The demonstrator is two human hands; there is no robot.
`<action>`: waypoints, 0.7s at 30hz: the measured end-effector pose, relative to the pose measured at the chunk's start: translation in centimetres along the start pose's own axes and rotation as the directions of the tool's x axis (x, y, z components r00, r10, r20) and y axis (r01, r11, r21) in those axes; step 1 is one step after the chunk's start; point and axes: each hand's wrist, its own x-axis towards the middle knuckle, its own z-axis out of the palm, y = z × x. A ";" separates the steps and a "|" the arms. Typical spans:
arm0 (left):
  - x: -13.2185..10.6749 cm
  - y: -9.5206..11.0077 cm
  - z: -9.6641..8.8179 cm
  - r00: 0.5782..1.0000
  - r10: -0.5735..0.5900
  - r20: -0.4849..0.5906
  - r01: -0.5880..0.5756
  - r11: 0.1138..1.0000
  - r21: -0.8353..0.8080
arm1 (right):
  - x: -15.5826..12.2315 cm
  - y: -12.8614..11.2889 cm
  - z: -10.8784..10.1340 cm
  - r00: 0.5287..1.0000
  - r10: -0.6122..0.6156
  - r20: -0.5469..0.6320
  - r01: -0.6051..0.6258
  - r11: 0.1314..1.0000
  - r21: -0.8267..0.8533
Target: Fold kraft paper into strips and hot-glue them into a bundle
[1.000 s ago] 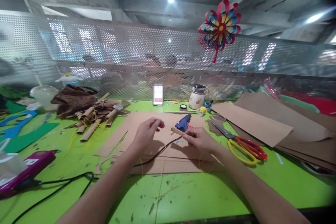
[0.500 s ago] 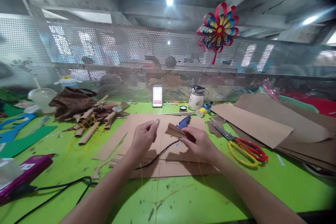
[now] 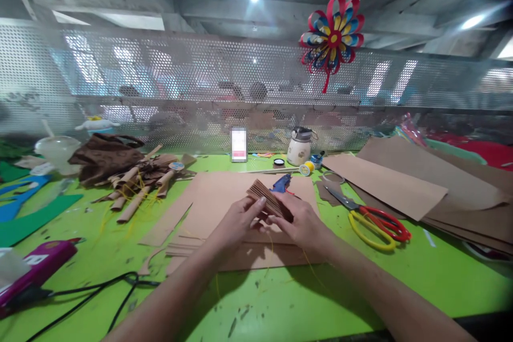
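Observation:
A bundle of pleated brown paper (image 3: pixel 269 199) is held between both hands, above the stacked sheets. My left hand (image 3: pixel 244 216) is closed on its left end, the thumb on top. At the right end, my right hand (image 3: pixel 298 219) grips the same folded paper between thumb and fingers. Thin yellow thread (image 3: pixel 271 248) trails below the hands. Behind the bundle lies a blue tool (image 3: pixel 281 183), partly hidden, and under everything spread flat brown paper sheets (image 3: pixel 216 187).
Red-and-yellow-handled scissors (image 3: pixel 372 224) lie to the right, before piled brown sheets (image 3: pixel 396 181). Tied paper rolls (image 3: pixel 134 203) and a purple device with a black cord (image 3: pixel 44 264) are at left. A phone (image 3: pixel 239 145), jar (image 3: pixel 300 147) and yellow spool (image 3: pixel 306 168) stand at the back.
My left hand has moved right and taken hold of the pleated paper's left end, which only my right hand held before. The bundle now shows more of its folds.

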 end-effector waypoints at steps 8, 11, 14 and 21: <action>0.6 -0.2 -1.0 1.000 -0.001 0.013 0.004 0.972 -0.237 | 0.2 -0.2 -0.2 0.993 0.099 0.058 -0.106 0.986 0.128; 0.6 -0.3 -0.8 0.999 0.008 0.031 0.000 0.966 -0.260 | 0.3 -0.4 -0.2 0.995 0.063 0.074 -0.073 0.986 0.147; 0.6 -0.3 -0.8 1.000 0.010 0.023 -0.004 0.967 -0.254 | 0.3 -0.7 -0.1 0.994 0.055 0.092 -0.070 0.983 0.169; 0.7 -0.5 -0.9 0.999 -0.010 0.033 0.017 0.978 -0.209 | -0.2 -0.2 0.5 0.987 0.120 0.111 -0.133 0.983 0.124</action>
